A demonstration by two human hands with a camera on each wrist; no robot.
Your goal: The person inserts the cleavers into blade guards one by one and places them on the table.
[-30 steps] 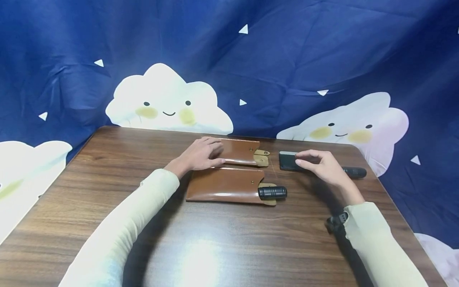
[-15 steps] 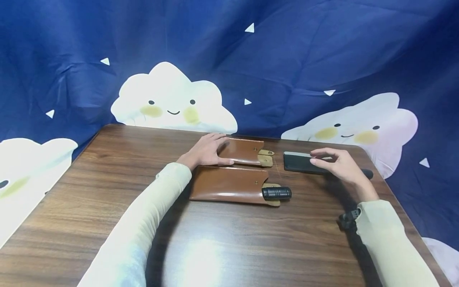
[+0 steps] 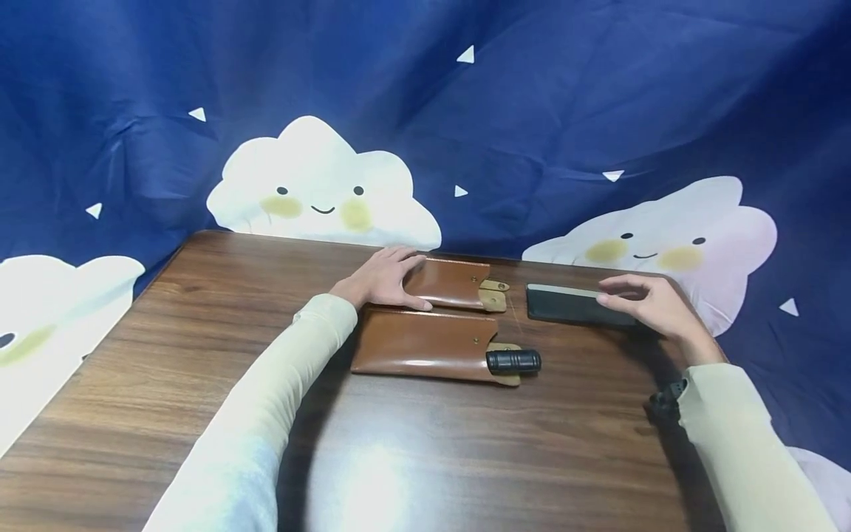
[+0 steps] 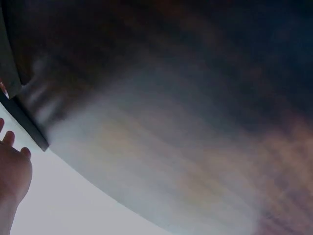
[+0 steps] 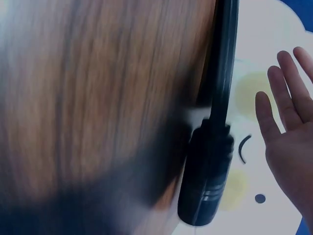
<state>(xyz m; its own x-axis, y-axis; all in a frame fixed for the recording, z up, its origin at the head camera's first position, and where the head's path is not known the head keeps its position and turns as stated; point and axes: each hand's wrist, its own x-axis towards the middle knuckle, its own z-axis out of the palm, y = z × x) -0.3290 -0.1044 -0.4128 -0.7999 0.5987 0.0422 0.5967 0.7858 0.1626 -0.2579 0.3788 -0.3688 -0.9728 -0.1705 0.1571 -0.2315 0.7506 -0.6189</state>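
Note:
My left hand (image 3: 382,281) rests on the closed end of the far brown leather sheath (image 3: 448,282), thumb along its near edge and fingers across the top. In front lies a second brown sheath (image 3: 419,343), with a ribbed black handle (image 3: 513,361) sticking out of its right end. To the right is a knife with a broad black blade (image 3: 565,305) and a pale edge along the far side. Over its right part hovers my right hand (image 3: 654,303), thumb and forefinger apart. The knife's black handle (image 5: 205,176) shows in the right wrist view, beside straight fingers (image 5: 279,90).
Everything lies on a dark wooden table (image 3: 425,443). A blue curtain (image 3: 518,111) with white clouds hangs behind it. The far sheath's tan flap and strap (image 3: 493,292) point toward the knife. The left wrist view is mostly blurred.
My right hand has moved rightward along the blade, uncovering more of it and now hiding the knife's handle in the head view. My left hand stays on the far sheath. The head view shifted slightly.

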